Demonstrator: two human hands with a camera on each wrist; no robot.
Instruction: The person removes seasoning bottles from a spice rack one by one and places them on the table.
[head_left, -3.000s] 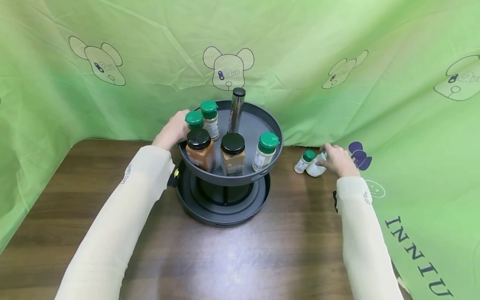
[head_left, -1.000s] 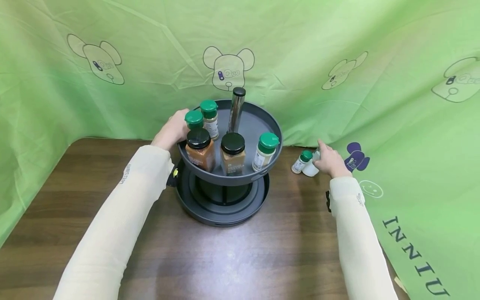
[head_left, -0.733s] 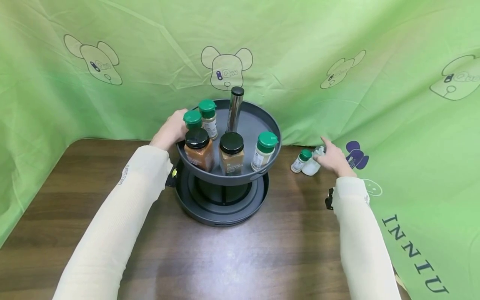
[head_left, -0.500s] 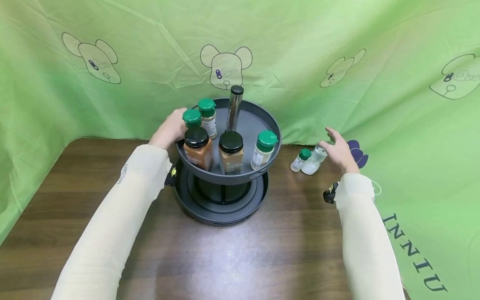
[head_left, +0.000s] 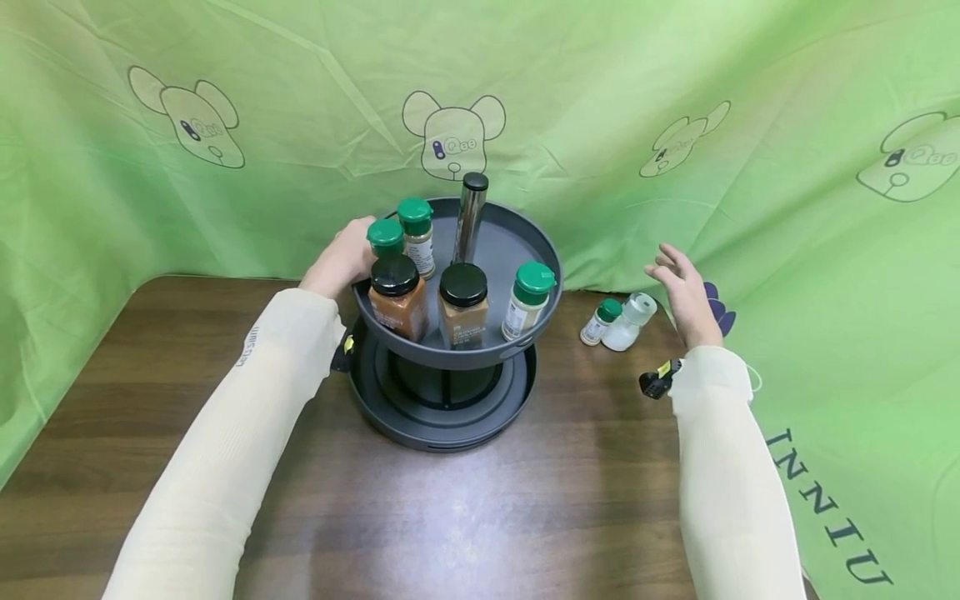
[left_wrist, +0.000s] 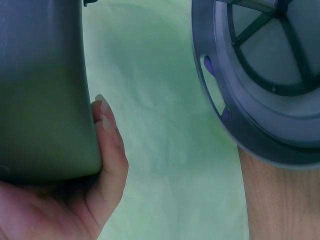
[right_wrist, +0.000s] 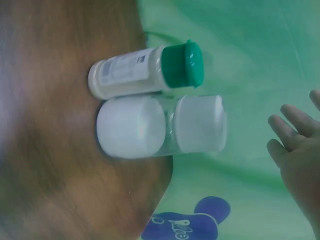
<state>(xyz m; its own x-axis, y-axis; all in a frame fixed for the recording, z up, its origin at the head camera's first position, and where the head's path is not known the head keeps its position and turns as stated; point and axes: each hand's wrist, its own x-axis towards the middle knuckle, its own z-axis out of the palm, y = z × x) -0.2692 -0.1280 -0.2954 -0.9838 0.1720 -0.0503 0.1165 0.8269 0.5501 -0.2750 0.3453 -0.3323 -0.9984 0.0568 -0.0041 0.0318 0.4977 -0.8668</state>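
Note:
At the left rim of a dark grey two-tier turntable rack [head_left: 517, 229], my left hand [head_left: 341, 260] holds the upper tray. Its fingers [left_wrist: 111, 160] curl up against the tray's outer wall in the left wrist view. Off to the right, my right hand [head_left: 688, 302] is raised in the air, fingers loosely spread, holding nothing. Just left of it on the table stand a clear-lidded jar of white contents [head_left: 622, 332] and a small green-capped spice bottle [head_left: 600, 323], side by side. In the right wrist view, the hand is apart from the white jar [right_wrist: 132, 127].
The upper tray carries three green-capped bottles, one being the right-hand bottle [head_left: 527, 304], plus two black-capped jars, orange-brown [head_left: 401, 312] and tan [head_left: 463, 321]. A metal post [head_left: 470, 221] rises behind them. The lower tray [head_left: 442, 429] rests on the wooden table [head_left: 450, 525]. Green cloth [head_left: 600, 125] hangs behind.
My right hand has let go of the white jar, then lifted up and away to the right, leaving it standing beside the green-capped bottle. The left hand stays on the tray.

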